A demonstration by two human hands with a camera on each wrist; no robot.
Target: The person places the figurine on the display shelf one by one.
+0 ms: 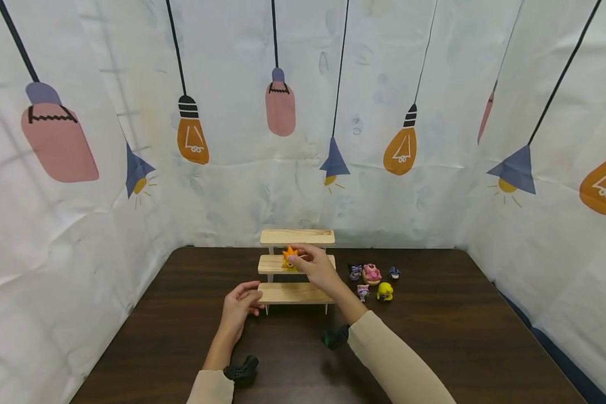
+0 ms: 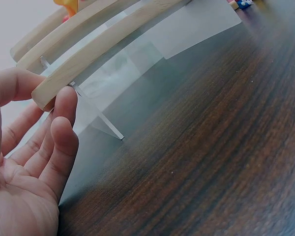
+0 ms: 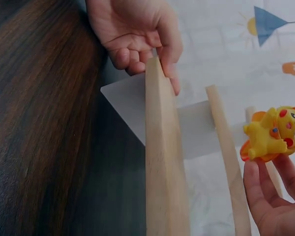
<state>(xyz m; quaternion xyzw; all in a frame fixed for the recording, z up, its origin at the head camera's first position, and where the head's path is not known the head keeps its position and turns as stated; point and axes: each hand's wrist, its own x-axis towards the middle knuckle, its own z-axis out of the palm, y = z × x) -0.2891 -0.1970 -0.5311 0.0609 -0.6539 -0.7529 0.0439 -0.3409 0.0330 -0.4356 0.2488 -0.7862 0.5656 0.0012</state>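
Note:
A three-tier wooden display stand (image 1: 295,293) with clear supports stands on the dark table. My left hand (image 1: 238,307) grips the left end of its lowest tier, thumb on top and fingers (image 2: 66,105) beneath. My right hand (image 1: 320,272) reaches over the stand and pinches a small yellow figurine (image 1: 289,259) with an orange top. In the right wrist view the figurine (image 3: 271,132) shows red cheeks and stubby limbs, and it faces that camera. From the head it overlaps the middle tier (image 1: 267,264), with the top tier (image 1: 297,237) just behind.
Right of the stand lies a group of small figurines: a pink one (image 1: 371,274), a yellow one (image 1: 385,292), a dark purple one (image 1: 355,272), a blue one (image 1: 394,272) and a pale pink one (image 1: 363,292). A lamp-patterned cloth (image 1: 232,196) hangs behind the table (image 1: 434,336).

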